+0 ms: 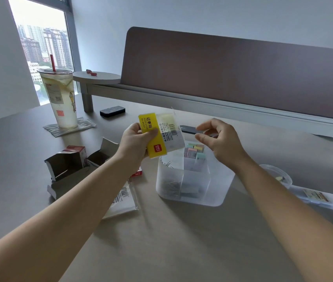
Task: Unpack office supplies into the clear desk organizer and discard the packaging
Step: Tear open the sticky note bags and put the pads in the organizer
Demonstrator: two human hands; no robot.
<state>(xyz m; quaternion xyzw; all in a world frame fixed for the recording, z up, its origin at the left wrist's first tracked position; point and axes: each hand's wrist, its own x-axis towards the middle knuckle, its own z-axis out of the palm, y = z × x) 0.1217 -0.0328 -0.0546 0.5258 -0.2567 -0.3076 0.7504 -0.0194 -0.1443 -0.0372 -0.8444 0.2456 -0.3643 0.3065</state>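
Left of the hands, opened brown cardboard boxes (68,163) sit on the counter (182,241), a flat wrapper (121,200) partly hidden under the forearm. The left hand (135,141) grips a yellow-labelled plastic pack of sticky notes (161,135); the right hand (220,139) hovers just beside it, fingers loosely curled, holding nothing. Beneath them the clear plastic desk organizer (194,192) holds pastel tabs (195,150) and murky paper clips (170,185). Rightward, a small tub (279,176) is half hidden.

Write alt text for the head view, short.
A person's left hand holds a yellow-labelled sticky note pack above a clear desk organizer already holding pastel notes and paper clips, the right hand loosely curled beside it. Opened cardboard boxes and an iced drink sit left.
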